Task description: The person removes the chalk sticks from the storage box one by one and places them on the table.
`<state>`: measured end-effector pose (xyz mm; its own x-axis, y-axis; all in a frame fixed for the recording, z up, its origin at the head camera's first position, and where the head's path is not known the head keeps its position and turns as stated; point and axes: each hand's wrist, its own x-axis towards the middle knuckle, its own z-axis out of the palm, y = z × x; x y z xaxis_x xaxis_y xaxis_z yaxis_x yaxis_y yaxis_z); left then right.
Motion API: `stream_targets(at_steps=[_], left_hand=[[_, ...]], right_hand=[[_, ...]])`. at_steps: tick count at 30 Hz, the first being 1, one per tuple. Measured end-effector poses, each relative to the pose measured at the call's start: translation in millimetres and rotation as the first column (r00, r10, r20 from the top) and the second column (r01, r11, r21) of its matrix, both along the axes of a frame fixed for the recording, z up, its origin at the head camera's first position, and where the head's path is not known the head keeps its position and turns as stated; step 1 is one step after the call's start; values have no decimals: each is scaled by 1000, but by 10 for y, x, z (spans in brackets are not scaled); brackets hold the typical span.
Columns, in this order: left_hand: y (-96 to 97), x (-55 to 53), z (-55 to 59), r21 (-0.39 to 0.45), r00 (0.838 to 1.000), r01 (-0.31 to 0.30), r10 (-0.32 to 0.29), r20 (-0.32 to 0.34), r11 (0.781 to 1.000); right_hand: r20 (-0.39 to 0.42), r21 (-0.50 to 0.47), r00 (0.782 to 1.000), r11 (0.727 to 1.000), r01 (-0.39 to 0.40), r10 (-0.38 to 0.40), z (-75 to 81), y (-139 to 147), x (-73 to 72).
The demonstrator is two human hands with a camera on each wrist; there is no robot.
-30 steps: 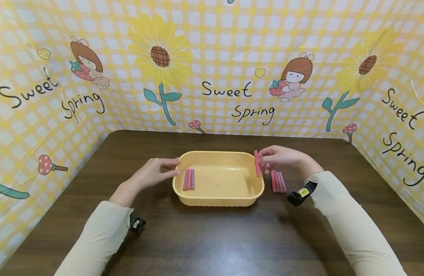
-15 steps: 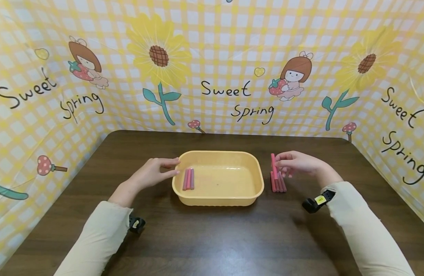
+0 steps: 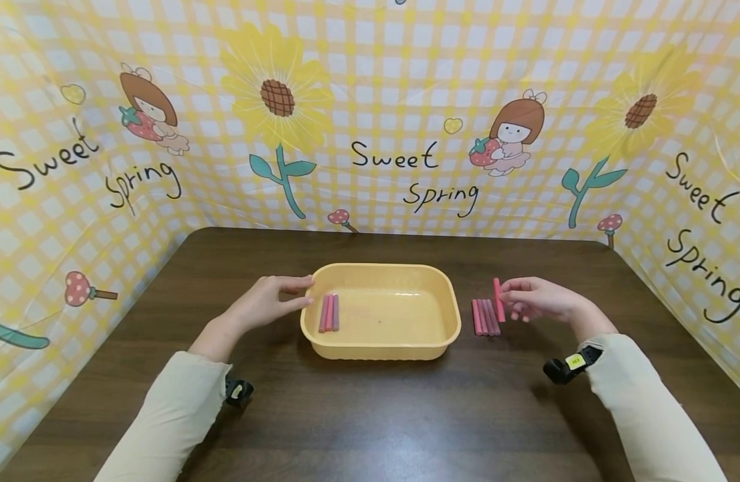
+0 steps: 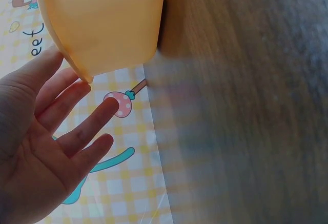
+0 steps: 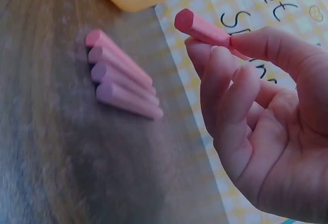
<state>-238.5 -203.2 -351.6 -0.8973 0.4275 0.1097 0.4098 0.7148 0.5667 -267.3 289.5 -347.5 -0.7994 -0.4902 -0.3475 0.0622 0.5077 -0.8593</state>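
In the head view my right hand (image 3: 541, 299) pinches a pink crayon-like stick (image 3: 499, 300) between thumb and fingertips, holding it up just right of a row. The right wrist view shows that stick's faceted end (image 5: 184, 20). Several similar sticks (image 3: 486, 317), pink to mauve, lie side by side on the table there. A yellow plastic basin (image 3: 381, 346) stands in the middle. Inside, at its left end, lie 3 more pink and mauve sticks (image 3: 329, 312). My left hand (image 3: 267, 301) touches the basin's left rim with loosely extended fingertips, also seen in the left wrist view.
The dark wooden table (image 3: 370, 415) carries the basin and the row of sticks. A yellow checked cloth (image 3: 382, 80) with flowers and lettering rises behind the table and along both sides.
My right hand has carried the pink stick rightward, away from the basin's right rim, across the row to its right side. My left hand and the basin have stayed in place.
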Motion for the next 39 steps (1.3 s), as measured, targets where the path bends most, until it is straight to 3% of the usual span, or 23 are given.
stream_targets(at_steps=[15,27,39], left_hand=[[-8,-19,-18,-2,1000,-18,18,18,1000],[-6,-17,-17,4,1000,-11,11,17,1000],[-6,-4,-13,-2,1000,-9,10,3,1000]], right_hand=[[46,58,998,998,38,-41,-200,136,25],[17,157,997,985,77,-81,-239,55,21],[5,183,997,980,81,-83,-270,29,-1]])
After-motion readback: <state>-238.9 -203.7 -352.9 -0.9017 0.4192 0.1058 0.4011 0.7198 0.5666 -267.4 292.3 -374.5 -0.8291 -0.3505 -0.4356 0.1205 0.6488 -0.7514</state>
